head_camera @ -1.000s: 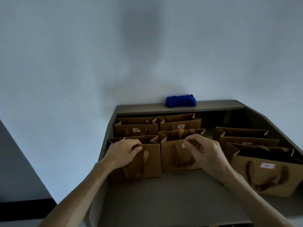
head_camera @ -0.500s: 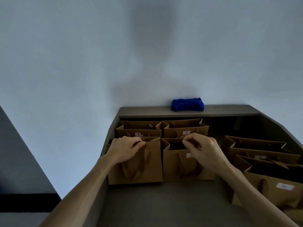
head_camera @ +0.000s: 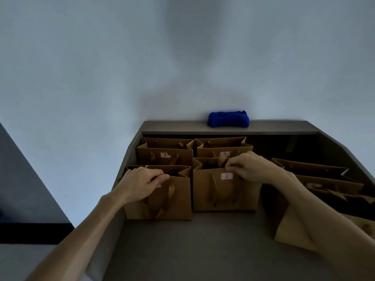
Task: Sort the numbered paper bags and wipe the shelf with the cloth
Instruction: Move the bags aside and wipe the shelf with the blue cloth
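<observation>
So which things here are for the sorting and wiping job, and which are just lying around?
For the job:
- paper bags, like bag 2 and bag 3
- blue cloth
- shelf
- left hand and right hand, each gripping a bag's top edge

Just lying around:
- nothing that I can see

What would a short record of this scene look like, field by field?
left hand: grips top edge of front-left bag, label hidden
right hand: pinches top edge of bag 2
back row: bag 3, bag 7
right side: more bags, numbers unclear
cloth: blue, bunched, on the shelf top ledge
</observation>
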The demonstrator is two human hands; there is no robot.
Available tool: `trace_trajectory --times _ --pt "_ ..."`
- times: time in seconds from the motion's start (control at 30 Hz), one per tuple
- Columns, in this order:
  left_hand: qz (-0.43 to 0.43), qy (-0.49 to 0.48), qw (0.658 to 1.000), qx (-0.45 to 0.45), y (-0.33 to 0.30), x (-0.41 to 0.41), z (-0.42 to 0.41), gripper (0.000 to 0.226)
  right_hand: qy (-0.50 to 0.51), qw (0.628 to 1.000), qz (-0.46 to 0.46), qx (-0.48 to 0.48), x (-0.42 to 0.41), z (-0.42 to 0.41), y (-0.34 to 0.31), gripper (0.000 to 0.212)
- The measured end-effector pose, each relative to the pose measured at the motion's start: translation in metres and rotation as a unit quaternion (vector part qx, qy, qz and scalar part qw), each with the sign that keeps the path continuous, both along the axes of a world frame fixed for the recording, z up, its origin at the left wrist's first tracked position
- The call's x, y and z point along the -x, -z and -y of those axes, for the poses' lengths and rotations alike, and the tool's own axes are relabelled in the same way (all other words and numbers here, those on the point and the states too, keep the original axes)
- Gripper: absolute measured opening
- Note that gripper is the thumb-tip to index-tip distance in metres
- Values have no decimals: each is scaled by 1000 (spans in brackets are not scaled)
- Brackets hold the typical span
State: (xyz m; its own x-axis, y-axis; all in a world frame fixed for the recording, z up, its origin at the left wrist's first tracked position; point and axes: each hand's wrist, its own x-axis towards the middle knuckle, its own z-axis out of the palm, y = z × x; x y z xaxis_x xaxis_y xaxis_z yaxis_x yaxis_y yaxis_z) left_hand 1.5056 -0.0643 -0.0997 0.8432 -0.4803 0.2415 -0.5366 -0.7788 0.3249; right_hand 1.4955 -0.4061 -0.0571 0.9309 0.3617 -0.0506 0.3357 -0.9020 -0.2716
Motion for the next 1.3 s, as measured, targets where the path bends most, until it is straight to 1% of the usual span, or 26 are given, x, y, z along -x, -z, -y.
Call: trace_trajectory --times 0.2,0.33,0.47,0.57,0.6,0.7,0.8,0.93,1.0,1.1,1.2,1.3 --pt "3 4 1000 3 -5 2 3 33 7 999 -21 -37 -26 3 -10 17" --pt "13 20 999 41 -5 7 -1 47 2 998 -41 -42 -26 7 -7 18" --pt "10 44 997 65 -5 21 -3 37 -9 999 -44 -14 -24 7 -4 22" --pt "20 52 996 62 -3 32 -5 30 -10 1000 -12 2 -24 6 -8 21" --pt "22 55 996 63 -2 36 -6 30 -7 1000 -2 6 -23 5 -10 21" --pt "27 65 995 71 -1 44 -9 41 -3 999 32 19 -18 -5 -17 23" --pt "17 70 995 69 -1 50 -8 45 -31 997 52 37 -11 -25 -24 24" --pt "6 57 997 61 -2 56 -7 61 -38 992 55 103 -7 -56 -30 28" --pt "-1 48 997 64 -2 58 -8 61 -31 988 53 143 -6 -69 -32 27" --pt "-2 43 997 57 -2 60 -8 56 -33 983 54 170 2 -82 -36 25" --pt "5 41 998 50 -1 60 -7 52 -47 985 40 163 9 -89 -42 20" --pt "5 39 998 51 -1 60 -6 55 -57 986 31 152 12 -94 -45 17"
